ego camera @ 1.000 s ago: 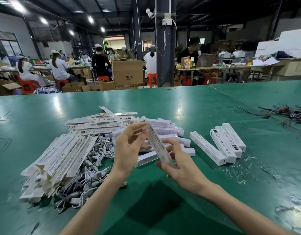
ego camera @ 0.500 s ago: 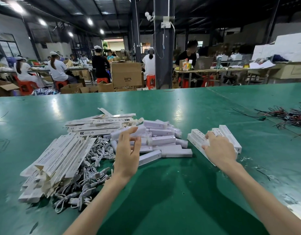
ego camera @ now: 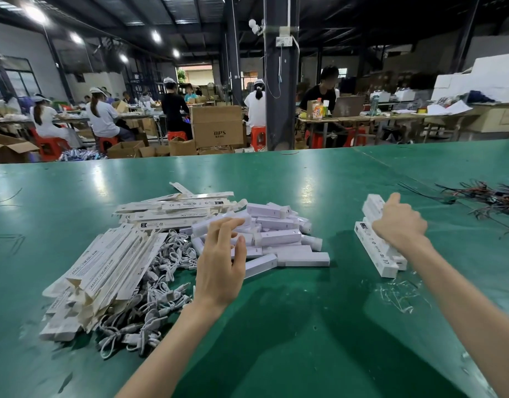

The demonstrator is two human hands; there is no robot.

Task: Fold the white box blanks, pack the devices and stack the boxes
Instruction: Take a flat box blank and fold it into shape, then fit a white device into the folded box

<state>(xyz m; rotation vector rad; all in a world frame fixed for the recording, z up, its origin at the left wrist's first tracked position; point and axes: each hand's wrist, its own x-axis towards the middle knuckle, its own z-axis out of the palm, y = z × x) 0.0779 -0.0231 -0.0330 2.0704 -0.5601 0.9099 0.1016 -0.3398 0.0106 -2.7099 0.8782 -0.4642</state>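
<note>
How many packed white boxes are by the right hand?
3: a top box gripped by the right hand; a long box and a second box side by side on the green table beneath it. The hand may hide more.

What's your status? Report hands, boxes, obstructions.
Left hand open over the device pile. Right hand grips a packed box at the finished boxes. Loose wires far right, apart from them.

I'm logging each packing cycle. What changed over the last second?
The right hand carried the packed box from the middle rightward onto the finished boxes, still gripping it. The left hand let go and hovers open over the devices. The blanks and cables stayed put.
</note>
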